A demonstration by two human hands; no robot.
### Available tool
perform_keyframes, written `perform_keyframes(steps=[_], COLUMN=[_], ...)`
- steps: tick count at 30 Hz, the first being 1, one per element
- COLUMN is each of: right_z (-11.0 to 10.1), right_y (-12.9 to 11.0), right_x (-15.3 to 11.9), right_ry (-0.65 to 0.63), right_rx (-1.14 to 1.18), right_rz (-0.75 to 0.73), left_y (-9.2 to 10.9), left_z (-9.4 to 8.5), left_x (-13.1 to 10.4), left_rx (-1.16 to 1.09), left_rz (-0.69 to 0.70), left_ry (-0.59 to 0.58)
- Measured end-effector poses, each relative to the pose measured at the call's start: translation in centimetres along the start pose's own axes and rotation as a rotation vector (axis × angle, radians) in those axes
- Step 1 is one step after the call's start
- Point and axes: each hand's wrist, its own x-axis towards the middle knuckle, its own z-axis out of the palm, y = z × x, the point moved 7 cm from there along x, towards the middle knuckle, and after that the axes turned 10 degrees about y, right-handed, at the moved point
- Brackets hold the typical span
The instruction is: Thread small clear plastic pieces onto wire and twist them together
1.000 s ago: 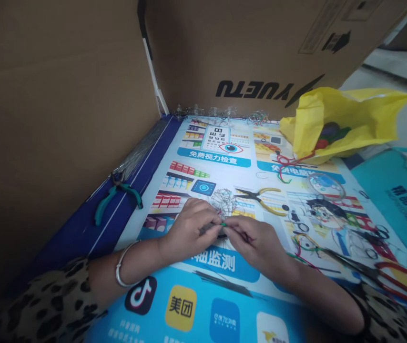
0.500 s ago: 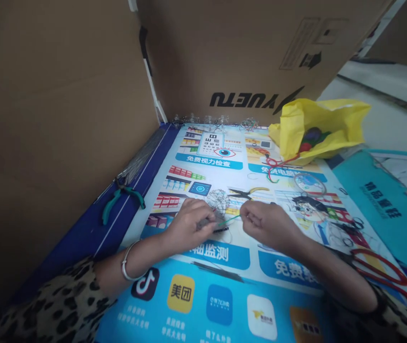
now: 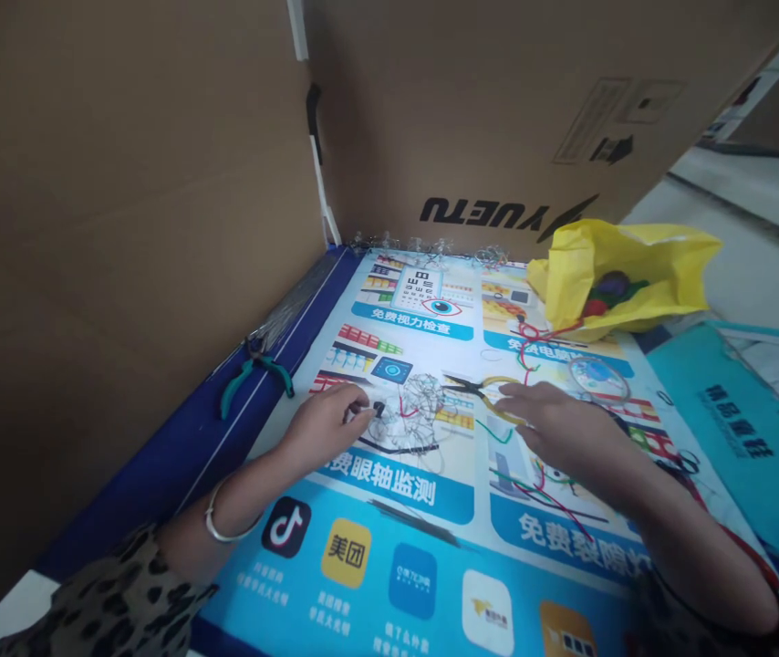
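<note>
My left hand (image 3: 331, 422) is closed, finger and thumb together at the left edge of a tangled silver wire shape (image 3: 425, 401). A small dark bit shows at the fingertips, and a red strand lies inside the tangle. My right hand (image 3: 554, 422) has its fingers on the yellow handles of a pair of pliers (image 3: 475, 388); the dark pointed jaws are apart and face left, close to the wire shape. Below the pliers lies a short green thread (image 3: 497, 432). The right palm is hidden from view.
Teal-handled pliers (image 3: 254, 381) lie at the left edge. A yellow bag (image 3: 636, 265) with coloured balls stands back right, red thread (image 3: 533, 342) trailing out. Several wire shapes (image 3: 441, 248) line the cardboard wall (image 3: 499, 109). Coloured strands (image 3: 546, 497) lie in front of my right hand.
My right hand has let go of the green thread, which now lies on the printed sheet, and has moved to the yellow-handled pliers. My left hand has shifted left. The view has tilted slightly.
</note>
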Motion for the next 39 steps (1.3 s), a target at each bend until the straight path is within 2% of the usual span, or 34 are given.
perform_keyframes(steps=[3, 7, 9, 13, 17, 21, 25, 29, 33, 39], right_z=[0.4, -1.2, -1.9, -2.1, -1.9, -2.5, -2.4, -0.8, 0.7, 1.7], right_y=[0.2, 1.0, 1.4, 2.5, 4.4, 5.1, 2.3, -2.1, -5.4, -7.8], right_x=[-0.2, 0.2, 0.2, -0.3, -0.8, -0.6, 0.3, 1.3, 2.6, 5.1], right_ry=[-0.079, -0.050, -0.076, -0.164, -0.165, -0.066, 0.008, -0.002, 0.022, 0.103], right_rx=[-0.033, 0.006, 0.105, 0.511, 0.699, 0.676, 0.484, 0.325, 0.370, 0.509], right_rz=[0.044, 0.122, 0.148, 0.239, 0.366, 0.397, 0.240, 0.063, -0.027, -0.017], left_y=[0.3, 0.9, 1.0, 1.1, 1.2, 1.1, 1.0, 0.5, 0.2, 0.4], left_z=[0.4, 0.9, 1.1, 1.4, 1.6, 1.7, 1.4, 1.3, 1.3, 1.5], left_x=[-0.7, -1.1, -1.1, -1.0, -0.8, -0.5, -0.3, -0.2, -0.1, -0.3], left_rx=[0.055, 0.076, 0.082, 0.112, 0.146, 0.147, 0.069, -0.097, -0.258, -0.489], left_rz=[0.009, 0.039, 0.043, 0.084, 0.131, 0.127, 0.083, -0.017, -0.090, -0.107], left_ry=[-0.058, -0.096, -0.098, -0.089, -0.055, -0.040, -0.002, -0.017, -0.023, -0.086])
